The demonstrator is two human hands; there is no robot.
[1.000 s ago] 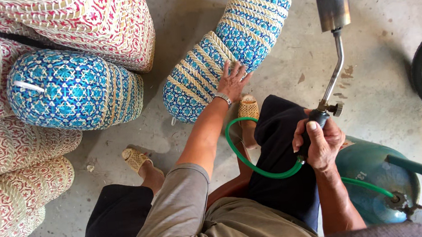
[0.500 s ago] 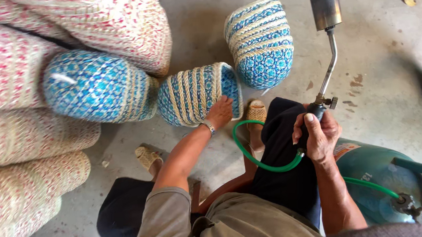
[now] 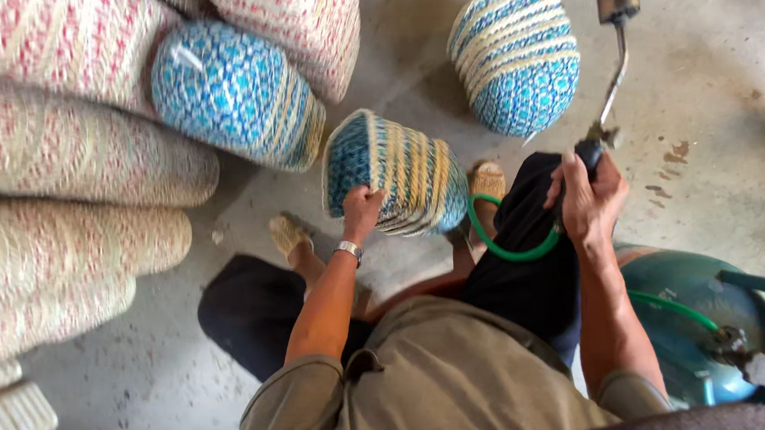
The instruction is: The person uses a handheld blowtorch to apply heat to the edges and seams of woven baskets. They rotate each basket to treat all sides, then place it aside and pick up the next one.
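Basket (image 3: 402,176) gripped, torch (image 3: 614,37) raised

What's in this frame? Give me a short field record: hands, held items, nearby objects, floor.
left hand: left hand grips the rim of a blue and straw woven basket, tipped on its side
right hand: right hand closed around the handle of a gas torch, nozzle pointing away from the person
hose: green hose loops from the torch handle toward the gas cylinder
nearby: second blue woven basket lying apart on the floor; third blue basket against stacked pink woven baskets
floor: bare concrete floor
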